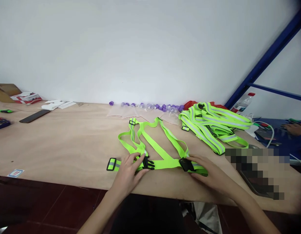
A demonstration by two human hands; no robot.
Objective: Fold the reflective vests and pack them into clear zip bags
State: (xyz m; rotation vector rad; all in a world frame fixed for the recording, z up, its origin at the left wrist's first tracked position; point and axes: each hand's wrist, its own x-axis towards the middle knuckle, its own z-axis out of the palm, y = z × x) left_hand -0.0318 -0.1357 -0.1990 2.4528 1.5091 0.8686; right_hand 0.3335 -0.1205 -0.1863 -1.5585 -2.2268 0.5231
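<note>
A neon-green reflective strap harness lies spread flat on the wooden table near its front edge. My left hand rests on the waist strap beside a black buckle, fingers stretched over the strap. My right hand lies on the strap's right end, fingers pressing by a second black buckle. Neither hand lifts the harness off the table.
A heap of more green reflective harnesses lies at the back right. Purple caps and clear bags line the wall. A black bar, papers, a cardboard box and a plastic bottle stand further off. Another person's hand shows far right.
</note>
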